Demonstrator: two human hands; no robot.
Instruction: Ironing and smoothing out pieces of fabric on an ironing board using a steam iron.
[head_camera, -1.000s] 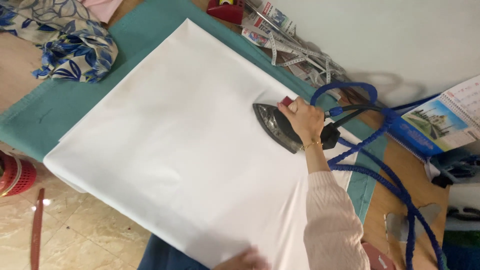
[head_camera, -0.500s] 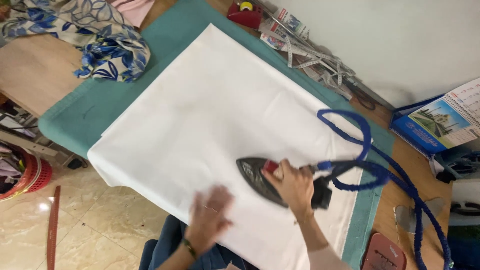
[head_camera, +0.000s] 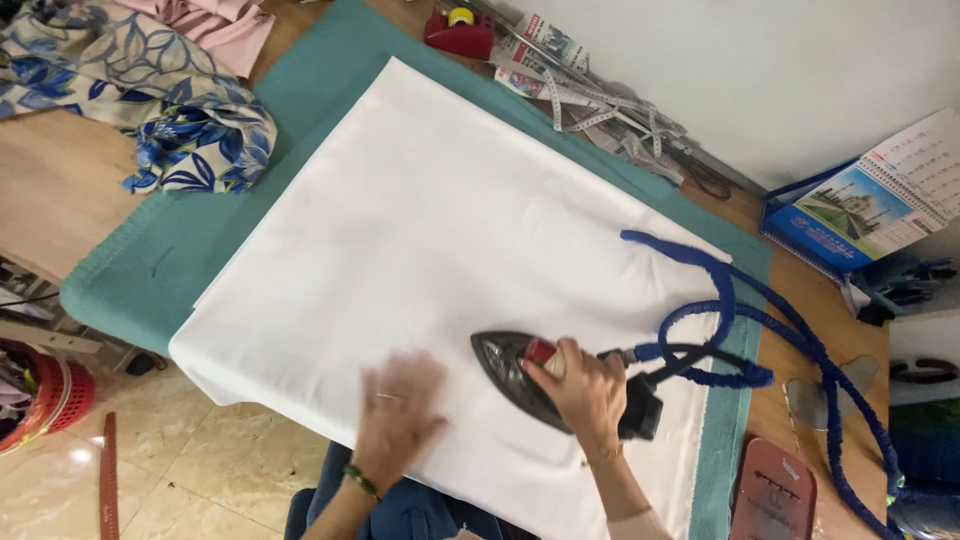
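A large white cloth (head_camera: 420, 240) lies spread over a teal pad (head_camera: 180, 250) on a wooden table. My right hand (head_camera: 585, 390) grips the handle of a dark clothes iron (head_camera: 515, 370) that rests on the cloth near its front edge, tip pointing left. My left hand (head_camera: 400, 410) lies flat and open on the cloth just left of the iron, blurred by motion. A blue braided cord (head_camera: 740, 310) loops from the iron's rear across the cloth's right side and off to the right.
Blue-and-white floral fabric (head_camera: 190, 120) and pink cloth (head_camera: 215, 25) lie at the back left. A red object (head_camera: 458, 35), newspapers and a measuring tape (head_camera: 590, 100) sit along the wall. A calendar (head_camera: 880, 200) stands at right. A red basket (head_camera: 45, 395) sits on the floor.
The iron has slid from the cloth's right middle toward the front edge. My left hand has come up onto the cloth beside it and moved slightly right.
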